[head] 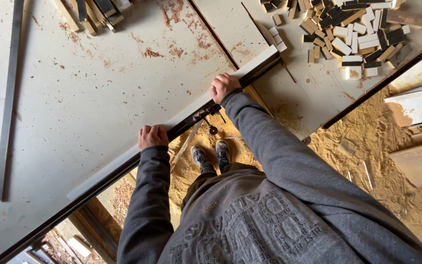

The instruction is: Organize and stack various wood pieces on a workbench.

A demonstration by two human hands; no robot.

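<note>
Long pale strip (181, 117) judged stiff, light, whippy at ends. Left hand (152, 137) and right hand (224, 86) curled over near edge, gripped well apart; best held there.

Grey printed sweatshirt (250, 220) (dusty), grey sneakers (211, 154)

Fingertips of both hands hidden over the white strip (172, 122); block pile (352, 34) cut off above.

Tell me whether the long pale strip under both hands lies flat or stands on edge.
Flat: the strip lies along the table's edge, left hand and right hand gripping it.
</note>
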